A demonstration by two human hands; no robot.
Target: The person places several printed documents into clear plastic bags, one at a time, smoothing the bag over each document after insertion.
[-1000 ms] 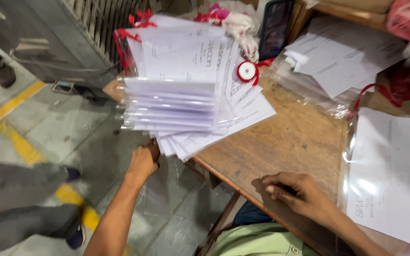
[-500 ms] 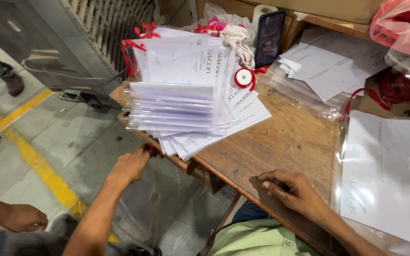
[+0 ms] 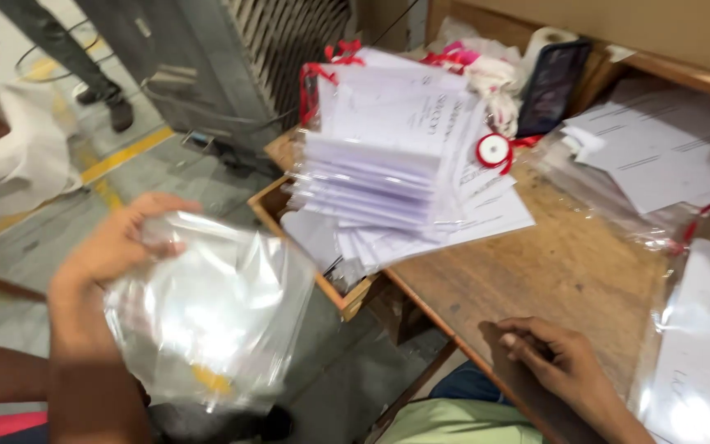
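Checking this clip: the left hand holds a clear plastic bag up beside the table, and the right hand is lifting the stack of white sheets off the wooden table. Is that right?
Not quite. The right hand lifts nothing: it rests flat on the wooden table, apart from the stack of white sheets, which lies untouched farther along. The head view shows this. The left hand does hold the clear plastic bag beside the table.

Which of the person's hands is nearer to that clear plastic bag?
The left. The left hand grips the clear plastic bag at its upper edge, off the table. The right hand rests on the wooden table, apart from it.
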